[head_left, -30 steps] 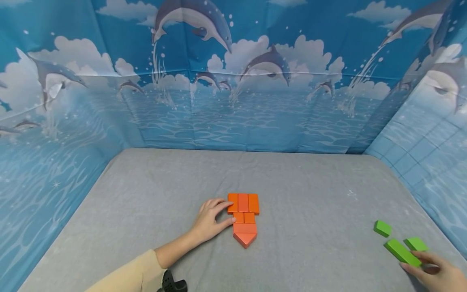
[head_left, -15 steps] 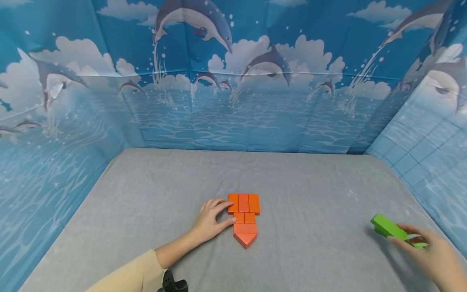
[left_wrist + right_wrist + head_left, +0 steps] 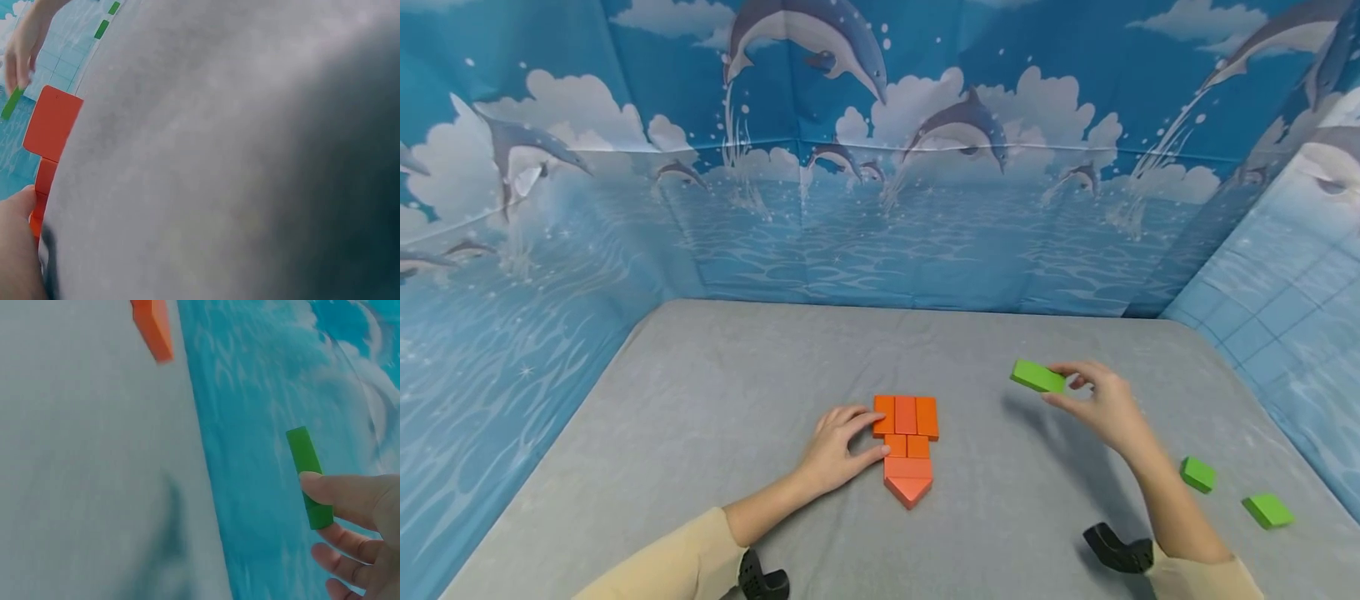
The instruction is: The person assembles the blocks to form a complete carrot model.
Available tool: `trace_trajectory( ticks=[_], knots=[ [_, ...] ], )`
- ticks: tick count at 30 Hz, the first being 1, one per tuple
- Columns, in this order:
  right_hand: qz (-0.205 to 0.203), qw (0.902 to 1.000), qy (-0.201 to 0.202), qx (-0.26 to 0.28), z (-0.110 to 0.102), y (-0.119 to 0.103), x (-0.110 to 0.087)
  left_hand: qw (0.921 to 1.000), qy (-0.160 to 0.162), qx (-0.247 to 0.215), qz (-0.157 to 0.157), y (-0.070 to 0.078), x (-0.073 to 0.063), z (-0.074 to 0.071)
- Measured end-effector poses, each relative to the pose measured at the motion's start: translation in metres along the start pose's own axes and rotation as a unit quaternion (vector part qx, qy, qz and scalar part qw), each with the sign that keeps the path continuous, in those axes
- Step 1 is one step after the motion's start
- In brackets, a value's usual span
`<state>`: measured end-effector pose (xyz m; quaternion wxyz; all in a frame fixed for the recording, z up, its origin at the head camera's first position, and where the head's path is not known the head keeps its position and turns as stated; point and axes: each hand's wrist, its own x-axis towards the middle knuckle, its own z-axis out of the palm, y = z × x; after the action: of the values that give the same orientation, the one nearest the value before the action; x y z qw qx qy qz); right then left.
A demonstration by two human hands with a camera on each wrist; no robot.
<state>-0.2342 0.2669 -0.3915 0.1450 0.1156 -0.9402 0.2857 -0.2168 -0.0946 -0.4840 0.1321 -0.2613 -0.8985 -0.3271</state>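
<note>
Orange and red-orange wooden blocks (image 3: 906, 414) lie flat in the middle of the grey cloth, joined into one shape. A triangular block (image 3: 910, 490) forms its near tip. My left hand (image 3: 831, 454) rests at the left side of this shape, index fingertip on the wide top row and thumb at a smaller block below, both fingers spread apart. To the right, my right hand (image 3: 1101, 408) pinches one end of a long green block (image 3: 1032, 375) between thumb and fingers, raised above the cloth with a shadow beneath. In the right wrist view the thumb lies across the green block (image 3: 302, 447).
Two smaller green blocks (image 3: 1197, 473) lie apart on the cloth at the right, beyond my right forearm. A blue dolphin-print curtain (image 3: 925, 225) encloses the back and sides. Black wrist devices (image 3: 1117, 547) sit at both cuffs.
My right hand has lifted the long green block from the right side and carried it left and away from me. The left hand has stayed at the orange blocks.
</note>
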Motion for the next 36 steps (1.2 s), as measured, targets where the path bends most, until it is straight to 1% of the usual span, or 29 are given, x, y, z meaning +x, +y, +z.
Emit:
trace_trajectory(
  ticks=[4,9,13,16,21,23,27,32,36],
  knots=[
    [-0.019,0.9991,-0.022,0.03,0.022,-0.021,0.025,0.9999,0.01,-0.004,0.007,0.0,0.001,0.001],
    [-0.037,0.994,-0.061,0.082,0.052,-0.034,0.047,1.0,0.004,-0.003,-0.001,-0.001,0.001,0.001],
    [-0.054,0.9876,-0.094,0.114,0.073,-0.042,0.059,1.0,-0.003,-0.005,-0.006,-0.001,0.001,0.0],
    [-0.07,0.9818,-0.118,0.132,0.088,-0.047,0.066,1.0,-0.001,-0.006,-0.003,0.0,0.002,0.0],
    [-0.07,0.9761,-0.158,0.131,0.11,-0.052,0.073,1.0,-0.008,0.0,-0.005,0.001,0.002,-0.001],
    [-0.07,0.9744,-0.172,0.127,0.116,-0.053,0.075,0.9999,-0.011,0.004,-0.004,0.002,0.002,-0.001],
    [-0.084,0.9703,-0.19,0.123,0.124,-0.053,0.077,0.9999,-0.01,0.005,0.0,0.003,0.002,-0.001],
    [-0.095,0.9642,-0.209,0.132,0.128,-0.052,0.081,0.9999,-0.012,0.002,-0.004,0.003,0.002,-0.001],
    [-0.094,0.9576,-0.224,0.154,0.13,-0.052,0.083,1.0,-0.008,0.005,-0.004,0.002,0.001,-0.001]
  ],
)
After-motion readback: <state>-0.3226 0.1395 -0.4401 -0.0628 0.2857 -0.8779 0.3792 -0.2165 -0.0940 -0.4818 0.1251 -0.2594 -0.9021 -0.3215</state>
